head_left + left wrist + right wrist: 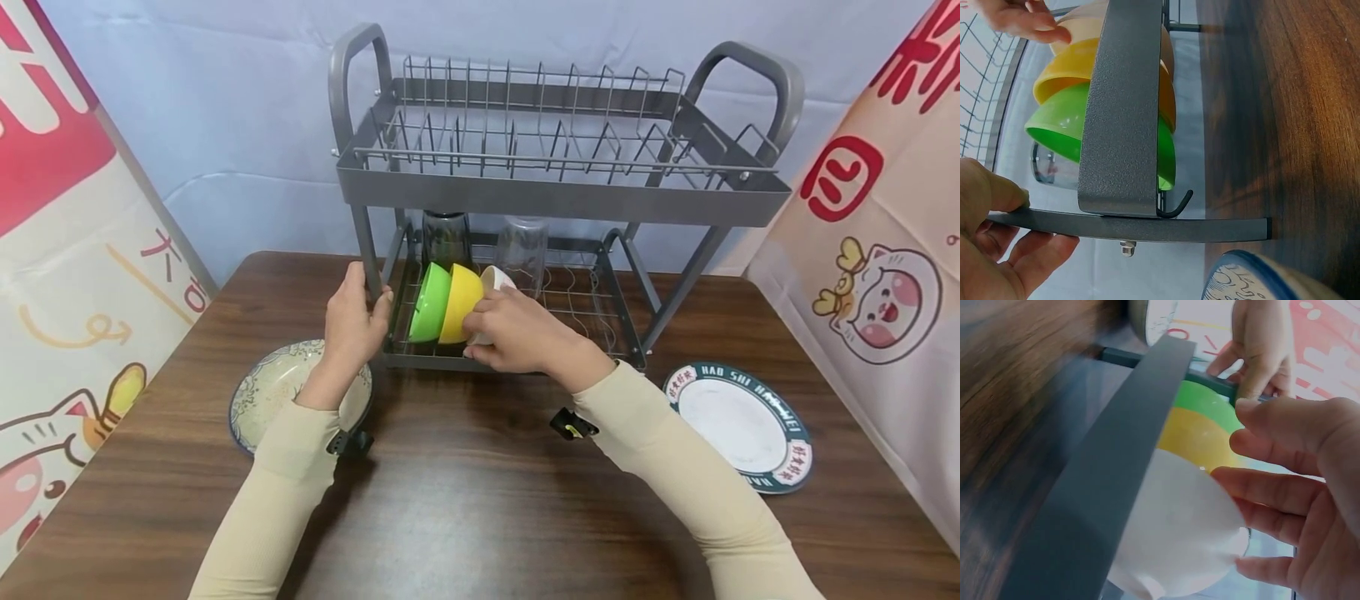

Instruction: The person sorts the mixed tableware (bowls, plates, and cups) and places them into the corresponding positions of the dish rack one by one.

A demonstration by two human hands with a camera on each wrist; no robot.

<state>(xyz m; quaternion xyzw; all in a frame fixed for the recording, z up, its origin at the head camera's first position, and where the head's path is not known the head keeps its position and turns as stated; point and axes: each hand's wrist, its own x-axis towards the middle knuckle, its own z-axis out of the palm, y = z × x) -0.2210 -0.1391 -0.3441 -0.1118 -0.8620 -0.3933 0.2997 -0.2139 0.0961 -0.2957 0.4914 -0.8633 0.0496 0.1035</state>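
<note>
On the lower shelf of a grey two-tier dish rack [562,197], a green bowl [431,305], a yellow bowl [461,302] and a white bowl [1179,519] stand on edge side by side. My left hand [352,325] grips the rack's left front post [1147,225], thumb on one side and fingers on the other. At the white bowl, my right hand [525,333] touches the outside with loosely bent fingertips [1225,478]. Its thumb is held apart, toward the yellow bowl. In the head view that hand hides much of the white bowl.
Behind the bowls a dark glass [446,243] and a clear glass [522,254] stand upside down. A patterned dish [258,392] sits at the left of the wooden table [450,500], beside my left forearm. A green-rimmed plate [799,433] lies at the right.
</note>
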